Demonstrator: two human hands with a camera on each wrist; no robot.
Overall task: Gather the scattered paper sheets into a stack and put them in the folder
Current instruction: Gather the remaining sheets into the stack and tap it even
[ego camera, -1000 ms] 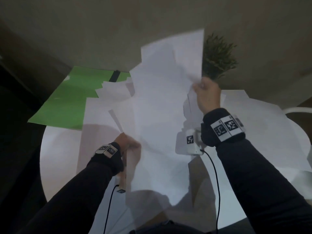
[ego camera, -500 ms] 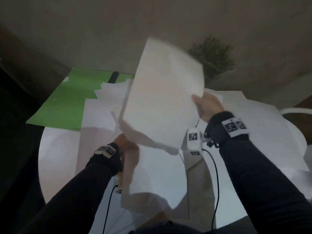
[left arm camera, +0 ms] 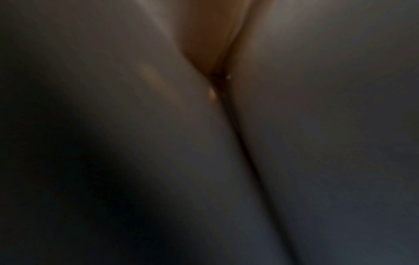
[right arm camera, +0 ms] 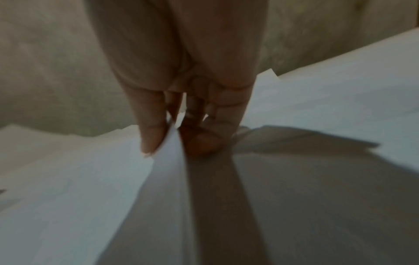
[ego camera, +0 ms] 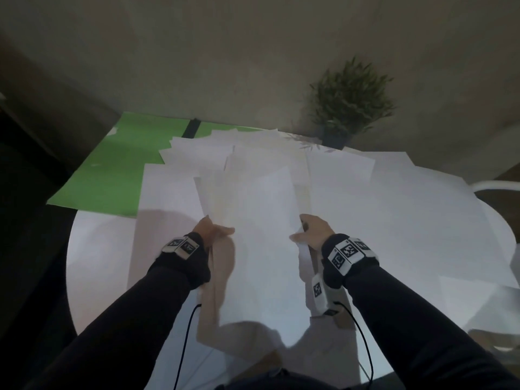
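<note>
A loose stack of white paper sheets (ego camera: 259, 220) is held above the table between my two hands. My left hand (ego camera: 215, 230) grips its left edge, thumb on top. On the right edge my right hand (ego camera: 305, 232) pinches the sheets; the right wrist view shows the paper edge (right arm camera: 174, 152) squeezed between the right hand's (right arm camera: 175, 139) thumb and fingers. More white sheets (ego camera: 394, 209) lie scattered over the round white table (ego camera: 92, 266). The open green folder (ego camera: 112, 170) lies at the far left, partly under sheets. The left wrist view is dark and blurred.
A small potted plant (ego camera: 349, 105) stands at the table's far edge by the wall. A white chair rim (ego camera: 498, 186) shows at the right. Black cables run from both wrists toward my body. The table's left edge borders dark floor.
The sheet raised high in my right hand has come down onto the stack held by my left hand. My right hand dropped toward me and now holds the stack's right edge.
</note>
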